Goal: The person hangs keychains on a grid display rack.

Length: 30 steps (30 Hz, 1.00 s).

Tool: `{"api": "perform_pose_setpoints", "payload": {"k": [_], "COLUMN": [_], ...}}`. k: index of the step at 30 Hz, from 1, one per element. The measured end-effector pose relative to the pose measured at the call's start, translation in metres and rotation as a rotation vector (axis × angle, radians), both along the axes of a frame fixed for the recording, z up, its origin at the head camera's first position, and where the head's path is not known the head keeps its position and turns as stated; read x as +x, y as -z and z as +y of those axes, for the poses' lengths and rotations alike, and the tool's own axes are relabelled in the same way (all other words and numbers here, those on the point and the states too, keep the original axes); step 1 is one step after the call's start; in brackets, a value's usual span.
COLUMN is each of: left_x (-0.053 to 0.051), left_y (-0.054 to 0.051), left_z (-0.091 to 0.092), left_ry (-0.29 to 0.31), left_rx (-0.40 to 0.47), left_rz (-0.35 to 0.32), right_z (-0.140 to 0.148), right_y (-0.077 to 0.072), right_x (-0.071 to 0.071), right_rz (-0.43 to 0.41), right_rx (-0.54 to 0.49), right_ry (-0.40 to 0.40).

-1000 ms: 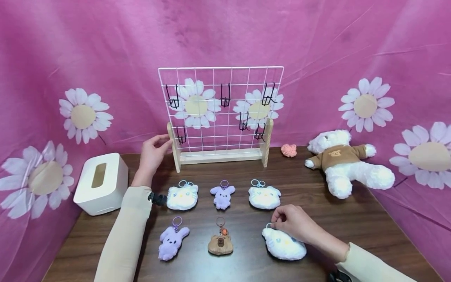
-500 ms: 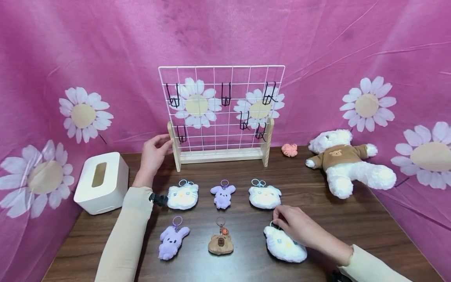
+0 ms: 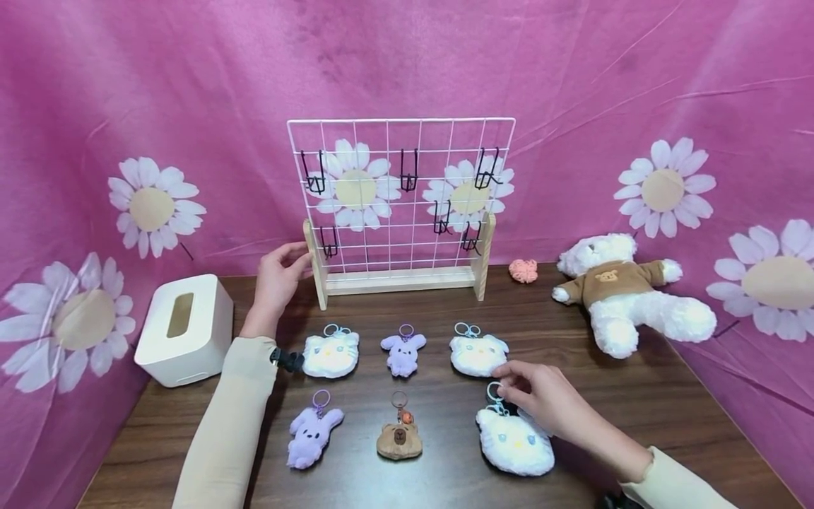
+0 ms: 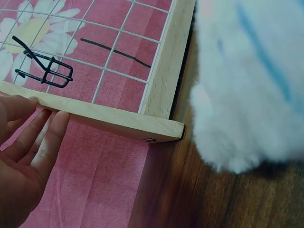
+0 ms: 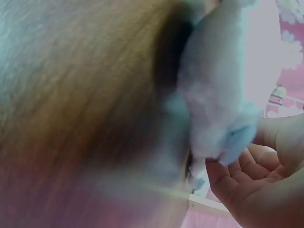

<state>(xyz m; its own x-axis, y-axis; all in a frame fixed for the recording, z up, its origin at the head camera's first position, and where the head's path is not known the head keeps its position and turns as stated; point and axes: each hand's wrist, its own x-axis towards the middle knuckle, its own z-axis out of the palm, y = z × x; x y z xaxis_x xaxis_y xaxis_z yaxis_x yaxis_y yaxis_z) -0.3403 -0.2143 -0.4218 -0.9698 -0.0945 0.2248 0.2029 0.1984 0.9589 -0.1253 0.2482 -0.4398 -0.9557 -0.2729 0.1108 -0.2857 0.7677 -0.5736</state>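
My left hand (image 3: 280,279) is at the left wooden side post (image 4: 109,116) of a white wire grid rack (image 3: 407,283), its thumb and fingertips pinching the post's edge. Several black hooks (image 3: 409,173) hang on the grid. At the front right, my right hand (image 3: 550,403) pinches the light-blue ring (image 3: 494,391) of a white cat plush keychain (image 3: 516,445), whose body lies on the table. The right wrist view shows this plush blurred beside thumb and fingers. Another white cat keychain (image 3: 478,355) lies just behind that hand.
Across the table lie a third white cat keychain (image 3: 331,355), two purple plush keychains (image 3: 403,355) and a brown capybara keychain (image 3: 399,442). A white tissue box (image 3: 216,339) stands left. A white teddy bear (image 3: 620,290) and pink heart (image 3: 523,271) are at the right.
My right hand has shifted slightly up and right, and the front-right keychain's ring now shows raised at the fingertips. The plush has turned a little. The left hand stays put.
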Motion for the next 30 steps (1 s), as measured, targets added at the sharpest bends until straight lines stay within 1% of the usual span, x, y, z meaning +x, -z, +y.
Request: {"api": "perform_pose_setpoints", "payload": {"k": [5,10,17,20,24,30], "left_x": [0.000,0.000,0.001,0.001,0.001,0.002], "left_y": [-0.001,-0.001,-0.001,-0.001,-0.002,-0.002], "left_z": [0.000,-0.001,-0.001,0.000,0.000,0.000], "left_ry": [-0.009,-0.008,-0.009,-0.012,-0.011,-0.003], "left_rx": [-0.008,-0.012,-0.017,-0.014,-0.009,-0.007], "left_rz": [-0.003,-0.008,-0.006,-0.005,-0.004,-0.003], "right_z": [0.003,0.006,0.008,0.009,0.011,0.014], "right_y": [-0.008,-0.011,-0.019,-0.023,-0.026,-0.031], "right_x": [0.002,0.004,0.009,0.011,0.014,0.017], "right_rz": [0.009,0.005,-0.111,-0.137,-0.146,-0.108], "right_rx": [0.005,-0.048,-0.190,-0.248,-0.302,-0.330], "right_ry": [0.036,0.053,0.075,0.077,0.077,0.053]}}
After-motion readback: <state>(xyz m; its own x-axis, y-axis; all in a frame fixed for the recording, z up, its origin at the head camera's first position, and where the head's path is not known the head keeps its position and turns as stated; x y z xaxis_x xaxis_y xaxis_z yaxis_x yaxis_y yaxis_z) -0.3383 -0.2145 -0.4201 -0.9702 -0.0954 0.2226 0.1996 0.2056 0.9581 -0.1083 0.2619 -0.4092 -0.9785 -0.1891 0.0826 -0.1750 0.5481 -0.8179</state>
